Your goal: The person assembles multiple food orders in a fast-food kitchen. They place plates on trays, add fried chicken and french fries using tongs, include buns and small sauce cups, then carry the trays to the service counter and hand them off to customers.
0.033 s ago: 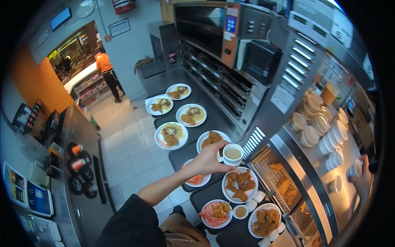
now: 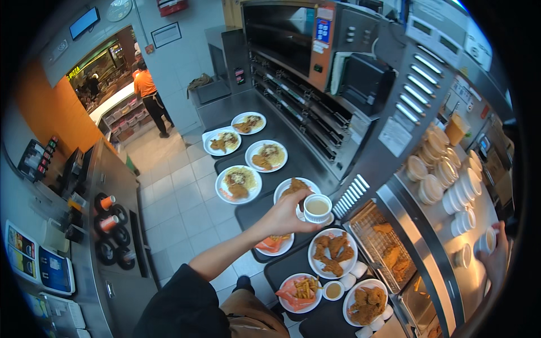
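Note:
My left hand [image 2: 286,215] reaches forward and holds a small white cup of pale brown sauce [image 2: 317,207] at the near edge of a white plate with fried food [image 2: 293,187]. That plate sits on a dark tray [image 2: 253,211]. Nearer me are plates of fried chicken [image 2: 332,252], fries [image 2: 297,293] and more chicken [image 2: 366,303], with small sauce cups [image 2: 333,290] beside them. My right hand [image 2: 497,263] is at the far right rim, its fingers around another small white cup [image 2: 486,240] on the steel counter [image 2: 434,248].
Three pasta plates [image 2: 238,183] and another plate lie farther along the trays. A fryer basket with chicken [image 2: 383,248] sits to the right, stacked white cups and lids [image 2: 451,186] beyond it. Ovens [image 2: 293,50] line the back. A person in orange [image 2: 149,96] stands far left.

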`<act>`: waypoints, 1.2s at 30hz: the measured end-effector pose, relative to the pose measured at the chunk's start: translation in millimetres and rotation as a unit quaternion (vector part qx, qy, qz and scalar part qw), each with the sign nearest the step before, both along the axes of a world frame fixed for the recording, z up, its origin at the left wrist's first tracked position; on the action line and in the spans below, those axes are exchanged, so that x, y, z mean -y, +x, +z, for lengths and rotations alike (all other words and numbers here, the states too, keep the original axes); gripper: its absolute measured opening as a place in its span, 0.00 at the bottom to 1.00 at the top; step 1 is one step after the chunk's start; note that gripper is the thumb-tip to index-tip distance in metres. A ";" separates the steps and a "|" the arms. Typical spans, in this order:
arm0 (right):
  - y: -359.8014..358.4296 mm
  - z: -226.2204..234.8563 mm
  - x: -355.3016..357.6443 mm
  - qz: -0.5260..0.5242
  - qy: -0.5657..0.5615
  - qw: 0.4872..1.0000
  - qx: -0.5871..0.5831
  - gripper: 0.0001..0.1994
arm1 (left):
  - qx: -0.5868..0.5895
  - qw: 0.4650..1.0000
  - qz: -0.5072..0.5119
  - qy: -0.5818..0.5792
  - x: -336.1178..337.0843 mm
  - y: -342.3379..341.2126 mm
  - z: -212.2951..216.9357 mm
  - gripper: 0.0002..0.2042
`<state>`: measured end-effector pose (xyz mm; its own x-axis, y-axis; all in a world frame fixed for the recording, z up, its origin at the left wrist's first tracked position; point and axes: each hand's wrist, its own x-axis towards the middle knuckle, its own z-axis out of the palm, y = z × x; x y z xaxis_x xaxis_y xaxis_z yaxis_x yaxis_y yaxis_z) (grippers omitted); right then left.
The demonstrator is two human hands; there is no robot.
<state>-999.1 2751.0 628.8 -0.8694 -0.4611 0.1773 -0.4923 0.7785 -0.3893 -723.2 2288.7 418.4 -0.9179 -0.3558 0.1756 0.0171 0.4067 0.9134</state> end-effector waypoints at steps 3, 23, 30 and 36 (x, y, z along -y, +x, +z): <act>84.0 -27.1 53.2 0.039 -0.004 0.999 -0.001 0.35 | 0.028 0.998 0.054 0.003 73.6 10.6 -35.9 0.31; 98.8 -380.0 652.5 0.061 -0.027 0.992 0.105 0.40 | 0.023 0.989 0.126 -0.072 598.7 -157.8 -237.3 0.31; 18.6 -463.1 700.0 0.012 0.099 0.991 0.090 0.40 | 0.051 0.972 0.221 -0.068 578.9 -231.3 -311.7 0.31; -5.0 -512.9 708.3 0.010 0.148 0.980 0.132 0.41 | 0.165 0.951 0.226 -0.134 582.6 -247.4 -356.2 0.33</act>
<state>-1004.2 2042.7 115.8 -0.8570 -0.4762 -0.1969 -0.4217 0.8677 -0.2631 -970.6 1706.1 62.1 -0.7028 -0.7100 0.0448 -0.4845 0.5238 0.7007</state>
